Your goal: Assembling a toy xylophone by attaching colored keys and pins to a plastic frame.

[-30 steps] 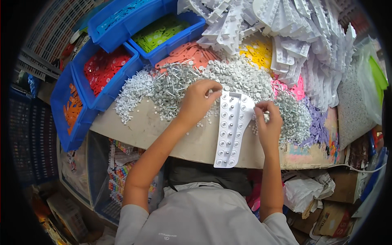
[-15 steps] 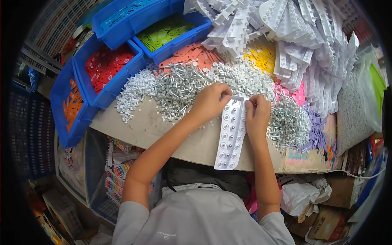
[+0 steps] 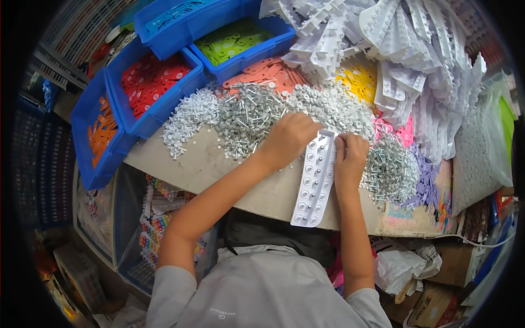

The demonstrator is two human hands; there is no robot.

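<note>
A long white plastic strip with rows of round sockets and metal pins along its middle lies in front of me, its near end at the table's edge. My left hand is closed at its far left corner, fingertips pinched together; whatever they hold is hidden. Beside the strip's far right edge, my right hand has its fingers bent and closed, the thumb close to the rim. What it pinches is too small to make out. Just beyond the hands are heaps of metal pins and small white round caps.
Blue bins hold red, orange, green and blue flat pieces at the left. White plastic mouldings are piled at the far right. More metal pins and purple pieces lie right of my right hand. A clear bag stands at the right edge.
My left hand has moved slightly right, its fingertips now nearer the strip's far end. The right hand stays by the edge. The whole view has shifted a little.
</note>
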